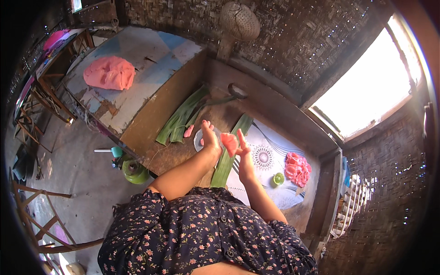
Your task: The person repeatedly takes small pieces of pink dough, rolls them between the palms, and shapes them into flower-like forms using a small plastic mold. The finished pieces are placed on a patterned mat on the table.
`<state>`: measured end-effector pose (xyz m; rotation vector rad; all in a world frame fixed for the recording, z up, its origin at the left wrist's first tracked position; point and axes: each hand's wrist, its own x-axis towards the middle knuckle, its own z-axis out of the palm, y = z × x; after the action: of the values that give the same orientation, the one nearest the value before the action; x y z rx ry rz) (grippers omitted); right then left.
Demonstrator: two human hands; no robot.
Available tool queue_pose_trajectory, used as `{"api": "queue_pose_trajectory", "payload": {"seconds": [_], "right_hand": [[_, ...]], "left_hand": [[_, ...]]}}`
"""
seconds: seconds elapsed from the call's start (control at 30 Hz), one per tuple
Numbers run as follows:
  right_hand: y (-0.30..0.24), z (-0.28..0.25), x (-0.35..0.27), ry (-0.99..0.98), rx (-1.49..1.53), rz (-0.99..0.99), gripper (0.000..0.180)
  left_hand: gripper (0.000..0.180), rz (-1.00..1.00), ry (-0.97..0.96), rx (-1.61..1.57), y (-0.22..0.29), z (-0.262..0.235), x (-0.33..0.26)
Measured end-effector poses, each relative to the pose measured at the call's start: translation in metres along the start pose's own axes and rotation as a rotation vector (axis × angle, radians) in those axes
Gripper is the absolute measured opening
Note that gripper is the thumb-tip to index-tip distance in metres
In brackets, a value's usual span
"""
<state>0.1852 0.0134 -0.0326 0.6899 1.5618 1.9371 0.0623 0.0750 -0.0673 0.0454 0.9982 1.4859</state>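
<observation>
Left hand [210, 137]: raised over the table [151, 123], fingers spread and open, palm turned toward the right hand, touching the edge of the pink dough piece [229, 142]; not closed on it. Right hand [244, 158]: held just beside the left, fingers curled loosely up around the pink dough piece, which lies flattened against its fingers between the two hands. Below the hands: a long green leaf [227, 160] lying across the table edge onto a patterned mat [268, 158]; a round grey lid or dish [199, 140] partly hidden by the left hand; a small pink scrap [188, 131] beside it. Further left on the table: a bundle of green leaves [181, 120]. On the mat, to the right: a heap of shaped pink pieces [297, 168] and a small green cup [278, 178] near them. On a painted bench behind: a large lump of pink dough [109, 73], well apart from the hands. On the floor, by the table: a green gas canister [134, 170]. On the woven wall: a hanging metal strainer [239, 20].
</observation>
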Motion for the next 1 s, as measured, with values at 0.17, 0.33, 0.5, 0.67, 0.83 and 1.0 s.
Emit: {"api": "queue_pose_trajectory", "payload": {"seconds": [0.17,0.33,0.5,0.67,0.83,1.0], "right_hand": [[0.029,-0.03,0.005,0.196,1.764,0.386,0.082],[0.032,-0.026,0.011,0.065,2.276,0.49,0.086],[0.037,-0.012,0.001,0.059,2.619,0.605,0.08],[0.037,-0.034,-0.009,0.048,2.045,0.476,0.079],[0.015,-0.018,-0.004,-0.068,2.557,0.57,0.076],[-0.012,0.0,-0.004,-0.333,3.685,1.348,0.04]], "left_hand": [[0.075,-0.168,-0.208,-0.033,0.008,-0.005,-0.02],[0.077,-0.35,-0.579,-0.388,0.008,-0.012,-0.008],[0.075,-0.208,-0.672,-0.363,0.005,-0.015,0.005],[0.07,-0.207,-0.609,-0.403,0.006,-0.012,0.0],[0.063,-0.102,-0.501,-0.264,0.013,-0.006,-0.008],[0.053,0.224,-0.516,-0.127,0.015,0.002,-0.013]]}}
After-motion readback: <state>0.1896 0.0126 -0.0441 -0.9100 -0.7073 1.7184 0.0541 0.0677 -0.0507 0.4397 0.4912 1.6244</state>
